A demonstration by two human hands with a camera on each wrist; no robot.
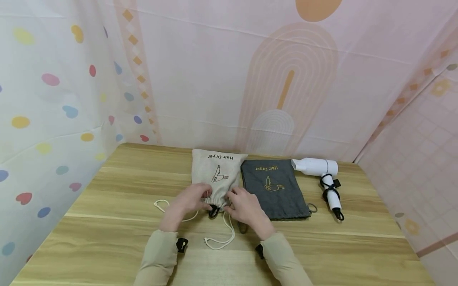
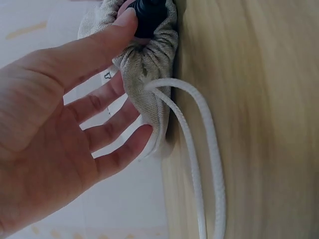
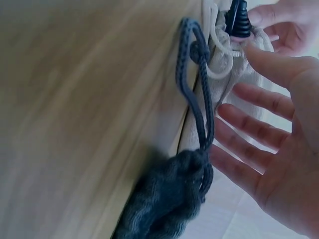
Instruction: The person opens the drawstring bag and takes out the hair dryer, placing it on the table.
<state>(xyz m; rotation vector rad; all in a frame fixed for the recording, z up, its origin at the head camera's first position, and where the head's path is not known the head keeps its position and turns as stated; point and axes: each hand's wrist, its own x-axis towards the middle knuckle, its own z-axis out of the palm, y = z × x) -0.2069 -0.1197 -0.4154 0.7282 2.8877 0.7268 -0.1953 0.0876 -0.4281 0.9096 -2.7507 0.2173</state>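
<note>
A beige drawstring bag [image 1: 224,163] marked "Hair Dryer" lies on the table, its gathered mouth toward me. Out of the mouth pokes a black ribbed cord end [image 2: 151,17] with a loop. My left hand [image 1: 189,200] is at the left of the mouth, thumb tip against the black end and the other fingers loosely extended along the cloth [image 2: 144,69]. My right hand [image 1: 245,204] is at the other side, thumb by the gathered rim, its fingers [image 3: 254,122] nearly straight beside the bag. White drawstrings [image 1: 218,241] trail from both sides.
A dark grey "Hair Dryer" bag [image 1: 275,198] lies flat just right of the beige one, its grey drawstring loop [image 3: 187,74] near my right hand. Farther right lies a white hair dryer [image 1: 318,167] with its black cord [image 1: 326,190] wound round the handle. Patterned curtains surround the table [image 1: 118,190].
</note>
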